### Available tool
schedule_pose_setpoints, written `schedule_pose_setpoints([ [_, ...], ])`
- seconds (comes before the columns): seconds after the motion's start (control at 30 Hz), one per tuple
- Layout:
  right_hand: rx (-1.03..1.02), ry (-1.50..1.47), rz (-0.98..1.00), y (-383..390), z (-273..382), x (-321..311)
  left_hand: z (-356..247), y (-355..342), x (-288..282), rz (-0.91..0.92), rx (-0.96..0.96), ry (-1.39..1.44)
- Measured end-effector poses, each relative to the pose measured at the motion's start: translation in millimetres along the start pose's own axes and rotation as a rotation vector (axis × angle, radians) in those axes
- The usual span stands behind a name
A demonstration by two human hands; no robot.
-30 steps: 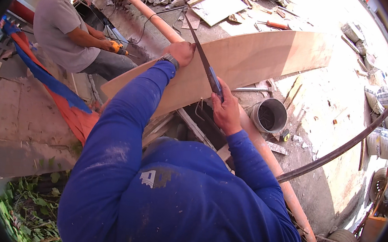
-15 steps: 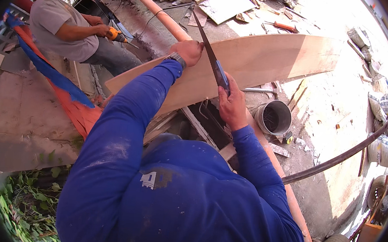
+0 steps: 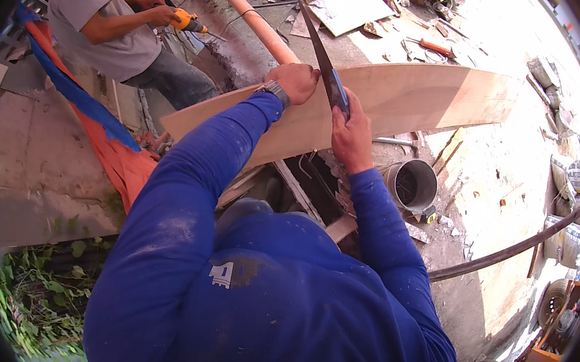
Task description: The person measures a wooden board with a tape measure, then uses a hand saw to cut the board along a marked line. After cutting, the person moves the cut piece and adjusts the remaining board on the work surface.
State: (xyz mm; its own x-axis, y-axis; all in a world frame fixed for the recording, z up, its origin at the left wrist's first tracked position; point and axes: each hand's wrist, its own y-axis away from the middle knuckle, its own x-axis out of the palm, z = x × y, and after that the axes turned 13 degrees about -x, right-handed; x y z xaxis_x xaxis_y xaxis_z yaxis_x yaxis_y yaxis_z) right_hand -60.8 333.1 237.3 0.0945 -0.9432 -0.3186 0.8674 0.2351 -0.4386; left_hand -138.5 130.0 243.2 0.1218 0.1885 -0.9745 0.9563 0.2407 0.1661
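My left hand [image 3: 293, 83] is closed at the upper edge of a long, thin plywood board [image 3: 408, 95]; its fingertips are partly hidden. The board is pale brown, with a curved upper edge, and lies across in front of me. A handsaw [image 3: 323, 58] with a dark tapering blade and a blue-and-black handle is in my right hand [image 3: 354, 137], fingers wrapped round the grip. Its blade points up and away, crossing the board's upper edge just right of my left hand. Whether the teeth touch the wood I cannot tell.
At left a co-worker holds a yellow drill [image 3: 190, 20]. A metal bucket [image 3: 410, 185] stands right of the board, near a hammer [image 3: 395, 141] and tape measure [image 3: 428, 214]. An orange pipe [image 3: 249, 17] runs beyond the board. A dark hose [image 3: 504, 251] curves at right; rubble lies at the back.
My right hand and the saw have moved up and away from me relative to the board. My left hand keeps its place on the board. The co-worker's drill has been raised.
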Motion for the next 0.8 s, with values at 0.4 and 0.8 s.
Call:
schedule_pose_setpoints([
  [0.4, -0.104, -0.134, -0.005, -49, -52, 27, 10, -56, 19, 0.172, 0.082, -0.198],
  [0.8, 0.141, -0.103, 0.07, 86, 28, -44, 28, -57, 9, 0.169, 0.028, -0.174],
])
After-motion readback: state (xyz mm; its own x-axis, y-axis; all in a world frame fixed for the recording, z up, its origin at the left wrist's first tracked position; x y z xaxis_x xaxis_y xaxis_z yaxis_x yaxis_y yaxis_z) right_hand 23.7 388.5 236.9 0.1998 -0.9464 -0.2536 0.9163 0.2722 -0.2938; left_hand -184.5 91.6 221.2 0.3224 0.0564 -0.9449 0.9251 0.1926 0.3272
